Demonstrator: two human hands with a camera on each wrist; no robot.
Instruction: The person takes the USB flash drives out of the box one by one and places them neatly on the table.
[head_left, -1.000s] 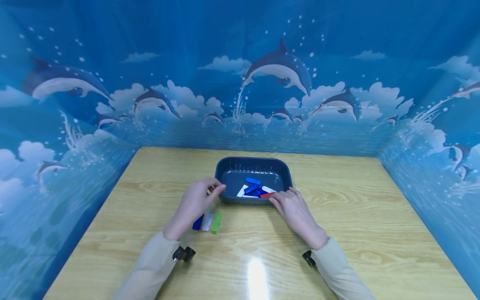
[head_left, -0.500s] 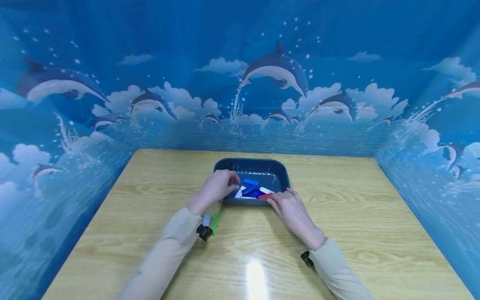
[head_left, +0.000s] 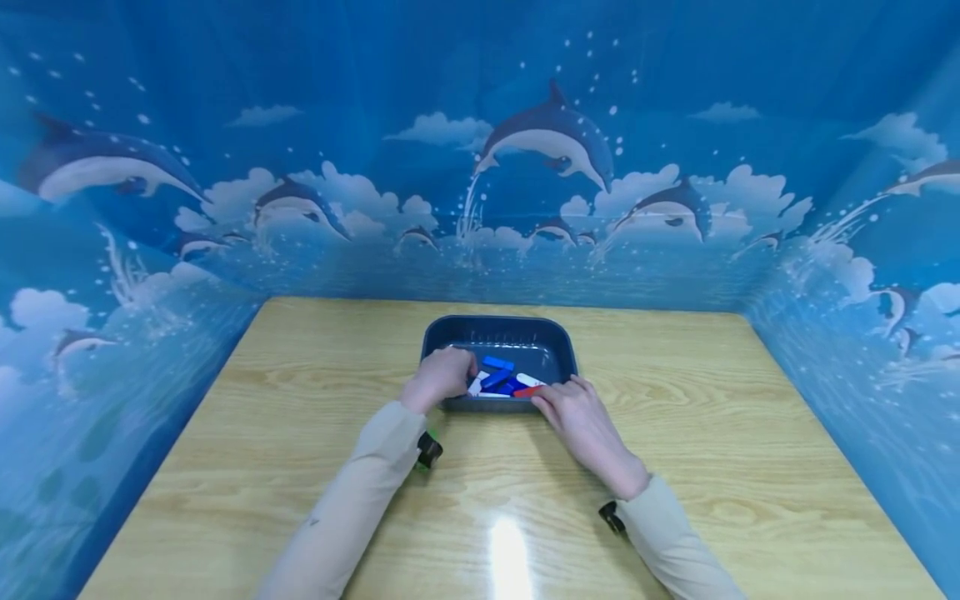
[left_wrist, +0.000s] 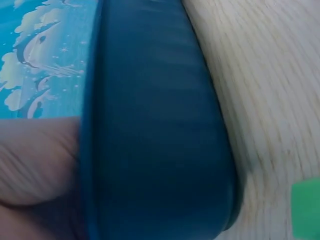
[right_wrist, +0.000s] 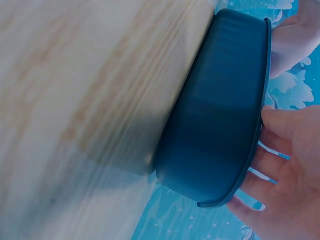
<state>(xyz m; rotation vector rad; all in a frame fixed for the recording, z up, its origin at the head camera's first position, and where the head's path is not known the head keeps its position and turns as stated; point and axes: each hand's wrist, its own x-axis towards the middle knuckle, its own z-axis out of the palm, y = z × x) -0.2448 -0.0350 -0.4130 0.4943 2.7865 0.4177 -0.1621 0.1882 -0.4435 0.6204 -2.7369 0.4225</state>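
Note:
A dark blue rectangular tray point(head_left: 517, 406) stands on the table, with small flat plastic pieces lying in its near half. Among them are several blue pieces point(head_left: 498, 363), white ones point(head_left: 530, 380) and a red one point(head_left: 528, 391). My left hand point(head_left: 442, 375) reaches over the tray's near left corner, fingers bent down inside; its fingertips are hidden, so I cannot tell what they hold. At the near right corner my right hand point(head_left: 585, 421) grips the rim, thumb in front beside the red piece. The right wrist view shows that hand's fingers point(right_wrist: 262, 185) reaching over the rim.
On the table point(head_left: 675, 400), a green piece point(left_wrist: 306, 210) lies just in front of the tray, mostly covered by the left wrist camera point(head_left: 430, 450) in the head view. A blue dolphin-print backdrop point(head_left: 480, 258) closes off the back and both sides.
My left hand has moved right from outside the tray's left rim and dipped into it. Its forearm now covers the row of pieces on the table. The right hand stays at its corner.

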